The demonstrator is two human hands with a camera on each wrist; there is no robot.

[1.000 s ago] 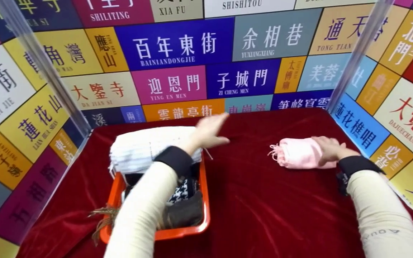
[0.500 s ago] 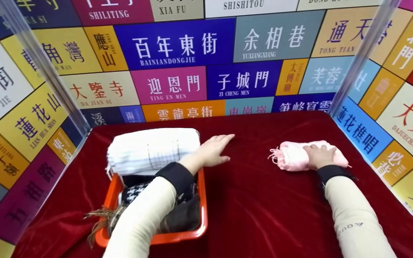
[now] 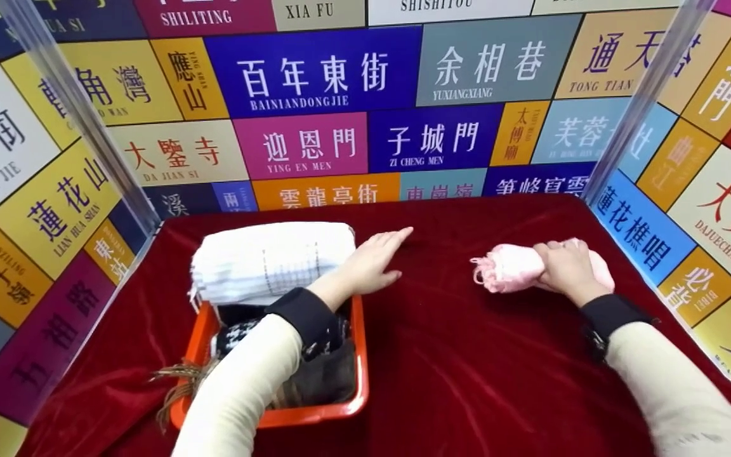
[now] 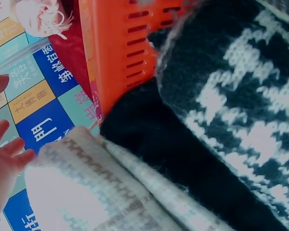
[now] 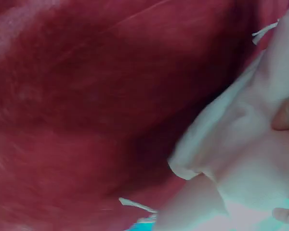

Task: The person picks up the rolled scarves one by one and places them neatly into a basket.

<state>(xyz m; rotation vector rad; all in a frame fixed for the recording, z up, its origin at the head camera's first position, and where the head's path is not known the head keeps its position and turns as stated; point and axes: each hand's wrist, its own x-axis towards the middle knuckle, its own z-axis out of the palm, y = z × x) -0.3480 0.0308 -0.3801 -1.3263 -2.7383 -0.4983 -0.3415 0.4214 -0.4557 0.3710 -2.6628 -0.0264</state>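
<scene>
My right hand [image 3: 567, 271] grips a rolled pink scarf [image 3: 510, 266] around its middle, and the roll bunches under the fingers. Its fringe [image 3: 486, 274] points left. In the right wrist view, the thumb presses into the pink cloth [image 5: 250, 159]. My left hand [image 3: 365, 265] is held with straight fingers over the right side of an orange basket [image 3: 360, 368], holding nothing. Beside it, a rolled white scarf [image 3: 264, 260] with a faint plaid lies across the basket's far end. A black-and-white knitted piece [image 4: 250, 106] sits inside, partly hidden by my left forearm.
A dark grey roll [image 3: 330, 377] fills the basket's near right part. Brown fringe [image 3: 178, 381] hangs over its left rim. Red velvet cloth [image 3: 441, 355] covers the table. Printed panels [image 3: 315, 70] wall in the back and both sides, with clear corner posts [image 3: 632, 108].
My right hand has shifted from the pink scarf's right end to its middle and closed round it, squeezing the roll. My left hand has dropped slightly and stays beside the white scarf.
</scene>
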